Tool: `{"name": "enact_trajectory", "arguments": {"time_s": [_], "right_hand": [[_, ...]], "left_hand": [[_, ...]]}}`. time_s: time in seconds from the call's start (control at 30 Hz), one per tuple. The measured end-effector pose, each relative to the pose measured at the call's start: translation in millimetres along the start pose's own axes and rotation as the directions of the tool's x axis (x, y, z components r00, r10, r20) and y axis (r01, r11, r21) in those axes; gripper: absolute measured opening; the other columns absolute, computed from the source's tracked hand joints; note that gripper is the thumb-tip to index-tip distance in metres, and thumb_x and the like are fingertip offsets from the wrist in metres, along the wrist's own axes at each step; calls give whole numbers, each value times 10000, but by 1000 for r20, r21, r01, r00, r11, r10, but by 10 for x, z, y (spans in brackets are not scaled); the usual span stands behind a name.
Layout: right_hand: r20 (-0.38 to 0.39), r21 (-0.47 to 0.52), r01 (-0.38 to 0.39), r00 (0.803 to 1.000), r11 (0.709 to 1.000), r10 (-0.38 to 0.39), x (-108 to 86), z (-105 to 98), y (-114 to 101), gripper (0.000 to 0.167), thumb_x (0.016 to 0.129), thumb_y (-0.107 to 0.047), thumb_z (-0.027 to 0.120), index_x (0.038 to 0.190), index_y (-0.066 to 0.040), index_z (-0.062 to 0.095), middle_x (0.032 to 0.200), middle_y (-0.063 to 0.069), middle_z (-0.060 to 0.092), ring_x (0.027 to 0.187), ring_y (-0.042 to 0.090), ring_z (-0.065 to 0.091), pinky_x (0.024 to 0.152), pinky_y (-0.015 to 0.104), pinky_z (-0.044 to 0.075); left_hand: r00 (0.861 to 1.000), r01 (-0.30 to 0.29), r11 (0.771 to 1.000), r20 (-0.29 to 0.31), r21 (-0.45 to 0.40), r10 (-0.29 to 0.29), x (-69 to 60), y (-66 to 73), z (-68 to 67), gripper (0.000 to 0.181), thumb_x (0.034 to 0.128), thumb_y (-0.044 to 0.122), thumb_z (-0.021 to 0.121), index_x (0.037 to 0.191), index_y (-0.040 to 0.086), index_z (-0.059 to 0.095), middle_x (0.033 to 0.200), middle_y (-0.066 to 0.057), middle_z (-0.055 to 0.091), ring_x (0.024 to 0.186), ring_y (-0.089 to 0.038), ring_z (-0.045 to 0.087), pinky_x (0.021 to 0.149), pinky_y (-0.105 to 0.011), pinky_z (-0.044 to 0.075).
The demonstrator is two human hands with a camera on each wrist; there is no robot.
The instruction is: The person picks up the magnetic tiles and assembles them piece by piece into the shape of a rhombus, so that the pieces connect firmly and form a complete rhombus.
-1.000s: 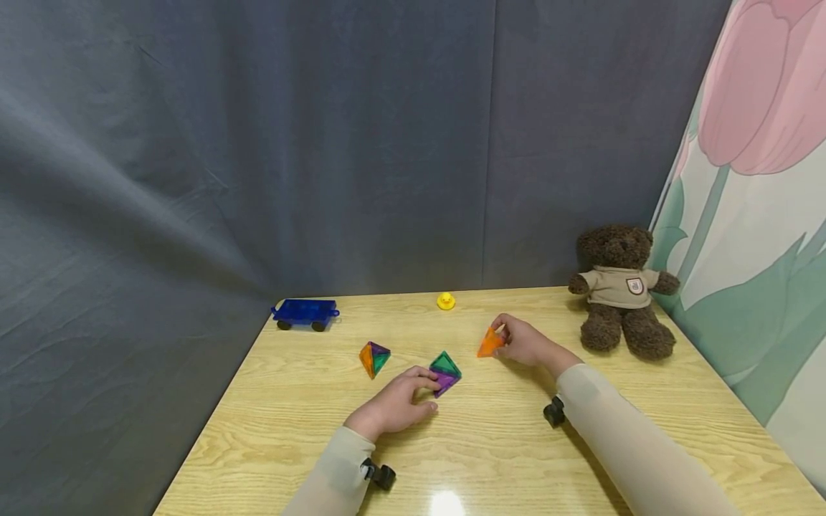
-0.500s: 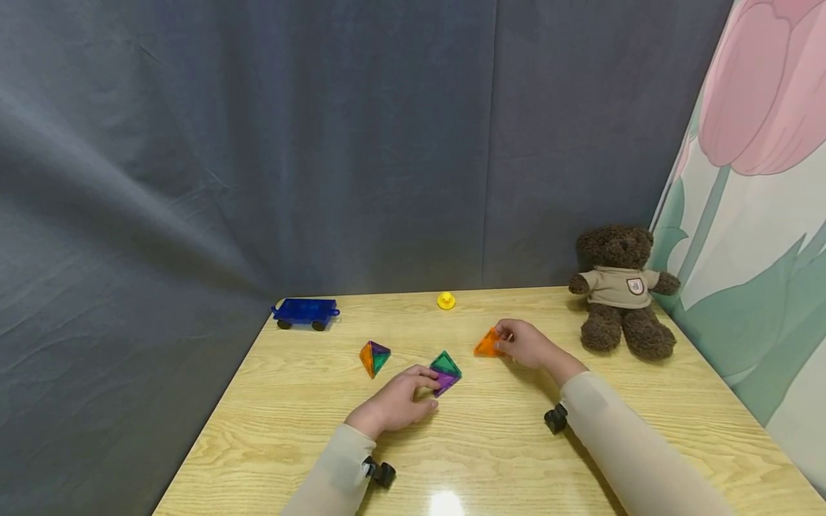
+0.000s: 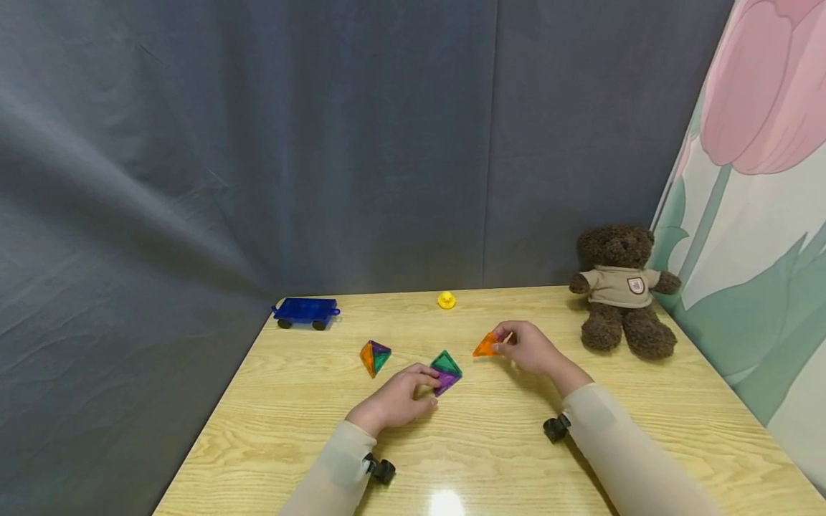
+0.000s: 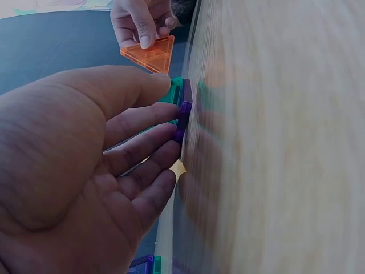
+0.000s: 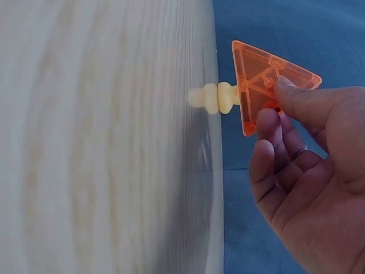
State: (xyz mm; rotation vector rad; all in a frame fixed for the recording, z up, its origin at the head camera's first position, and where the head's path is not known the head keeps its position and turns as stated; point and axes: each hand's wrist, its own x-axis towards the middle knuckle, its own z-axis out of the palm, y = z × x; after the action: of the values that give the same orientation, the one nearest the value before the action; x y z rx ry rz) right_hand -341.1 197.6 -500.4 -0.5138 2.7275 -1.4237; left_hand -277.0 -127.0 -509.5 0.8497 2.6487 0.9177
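Observation:
An orange triangular tile [image 3: 485, 345] is pinched between thumb and fingers of my right hand [image 3: 529, 348]; in the right wrist view the tile [image 5: 265, 80] stands on edge, clear of the table surface. My left hand [image 3: 396, 401] lies beside a purple tile [image 3: 445, 382] and a green tile [image 3: 446, 362] that lie edge to edge. Its fingertips touch the purple one, with fingers loosely extended and the thumb apart. Left of them sits a small piece [image 3: 376, 357] of orange, purple and green triangles.
A blue wheeled cart [image 3: 306, 312] stands at the table's back left, a yellow duck [image 3: 447, 300] at the back middle. On the right sits a brown teddy bear [image 3: 622, 290] in a beige shirt. A dark curtain [image 3: 387, 143] hangs behind the wooden table [image 3: 290, 430].
My right hand has shifted slightly, bringing the orange tile a little to the left and tilting it. The left hand and the other tiles have hardly moved.

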Motion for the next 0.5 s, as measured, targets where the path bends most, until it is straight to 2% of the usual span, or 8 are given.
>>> {"name": "enact_trajectory", "arguments": {"time_s": [0.3, 0.5], "right_hand": [[-39, 11, 38, 999, 999, -38, -58, 3, -95, 107, 945, -9, 758, 1029, -72, 779, 987, 79, 717, 794, 218, 600, 575, 286, 508], [-39, 16, 25, 999, 1000, -24, -77, -9, -149, 117, 928, -11, 781, 1013, -89, 797, 1011, 54, 735, 822, 216, 611, 617, 286, 521]], "left_hand": [[1000, -9, 1000, 1, -5, 9, 31, -23, 1, 372, 1040, 265, 680, 1382, 119, 692, 1478, 85, 534, 1414, -221, 480, 1179, -456, 395], [1000, 5, 1000, 6, -1, -5, 55, -9, -7, 369, 1037, 269, 682, 1378, 129, 698, 1468, 103, 538, 1415, -220, 481, 1184, -454, 389]]}}
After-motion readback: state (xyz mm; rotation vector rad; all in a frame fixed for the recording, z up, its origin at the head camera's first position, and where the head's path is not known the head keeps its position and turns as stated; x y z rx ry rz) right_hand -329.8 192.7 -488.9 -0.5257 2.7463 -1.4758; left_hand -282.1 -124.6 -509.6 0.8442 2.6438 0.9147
